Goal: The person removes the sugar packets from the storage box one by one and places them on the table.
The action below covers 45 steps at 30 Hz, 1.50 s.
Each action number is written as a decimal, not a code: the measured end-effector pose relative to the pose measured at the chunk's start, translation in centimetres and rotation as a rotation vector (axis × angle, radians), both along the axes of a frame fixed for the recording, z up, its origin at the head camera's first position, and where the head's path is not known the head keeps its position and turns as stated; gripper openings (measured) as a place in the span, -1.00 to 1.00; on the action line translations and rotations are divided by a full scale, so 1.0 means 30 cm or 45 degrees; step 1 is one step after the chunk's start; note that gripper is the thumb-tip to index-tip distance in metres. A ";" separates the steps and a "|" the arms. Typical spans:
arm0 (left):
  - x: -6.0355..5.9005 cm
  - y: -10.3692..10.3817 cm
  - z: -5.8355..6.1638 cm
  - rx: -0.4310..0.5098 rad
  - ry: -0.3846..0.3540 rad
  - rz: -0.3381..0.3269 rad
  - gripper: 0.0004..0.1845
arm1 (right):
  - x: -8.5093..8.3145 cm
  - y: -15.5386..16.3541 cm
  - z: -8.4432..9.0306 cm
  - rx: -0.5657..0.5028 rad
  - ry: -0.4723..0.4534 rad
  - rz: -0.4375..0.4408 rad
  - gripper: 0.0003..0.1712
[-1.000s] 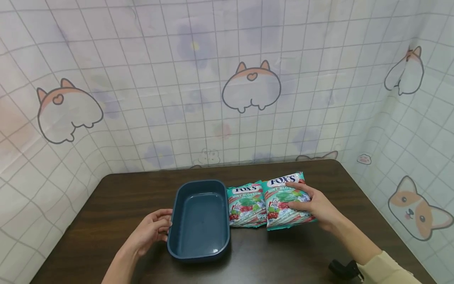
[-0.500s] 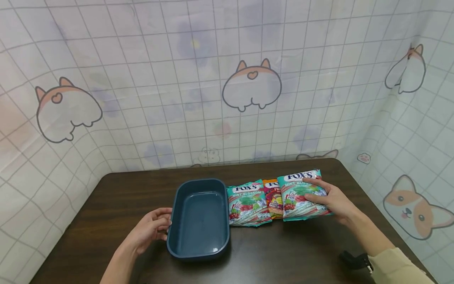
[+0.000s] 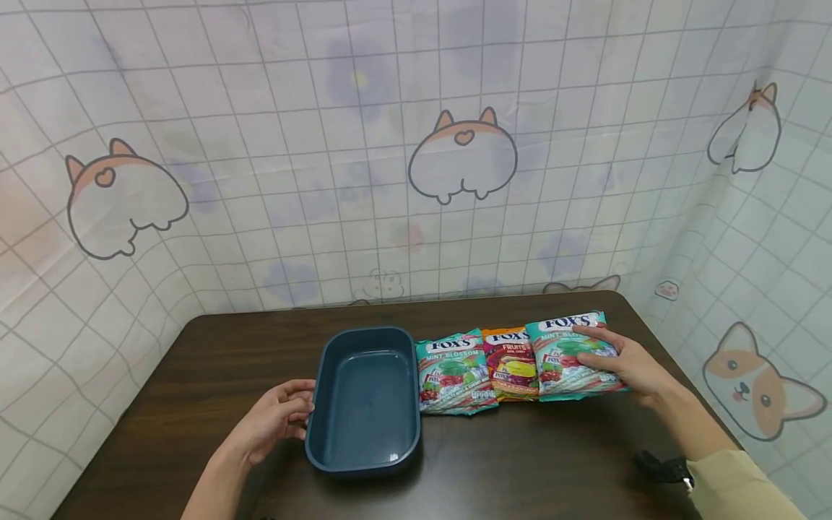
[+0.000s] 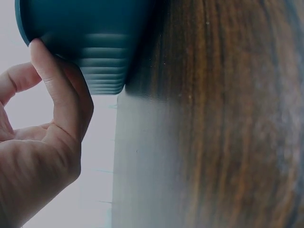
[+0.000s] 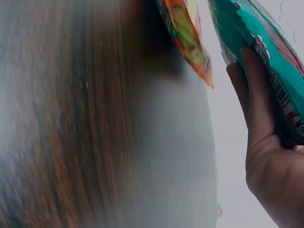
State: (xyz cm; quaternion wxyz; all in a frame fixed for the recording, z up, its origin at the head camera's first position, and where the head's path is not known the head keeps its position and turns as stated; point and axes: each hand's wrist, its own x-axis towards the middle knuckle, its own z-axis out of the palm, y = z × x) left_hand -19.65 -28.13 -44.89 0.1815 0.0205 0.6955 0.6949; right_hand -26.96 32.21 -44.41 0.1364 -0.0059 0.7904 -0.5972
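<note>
So, left hand (image 3: 276, 421) curled against the near-left wall of the blue tub (image 3: 364, 401), fingertips touching | right of the tub: mint bag (image 3: 455, 373), orange fruit bag (image 3: 513, 363) | farthest right, right hand (image 3: 629, 366) pinching another mint bag (image 3: 565, 355) (thumb underneath) on the table (image 3: 552, 462)

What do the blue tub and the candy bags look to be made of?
The blue tub looks like moulded plastic: smooth, slightly glossy, with a ribbed corner in the left wrist view. The candy bags look like glossy printed plastic film, judging by their crinkled, serrated edges; laminate or foil cannot be told.
</note>
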 end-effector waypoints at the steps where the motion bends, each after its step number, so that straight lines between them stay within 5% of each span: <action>1: 0.000 0.000 -0.001 0.000 0.000 -0.001 -0.41 | -0.001 0.008 0.000 0.005 0.002 0.004 -0.30; 23: 0.009 0.008 0.008 0.004 0.008 -0.015 -0.40 | -0.070 0.166 0.001 0.105 -0.026 0.086 -0.41; 30: 0.010 0.011 0.005 0.002 -0.001 0.000 -0.40 | -0.080 0.149 -0.007 0.253 0.000 0.122 -0.20; 45: 0.008 0.002 0.001 -0.056 0.001 -0.004 -0.38 | -0.106 0.072 -0.032 0.488 0.122 0.137 -0.12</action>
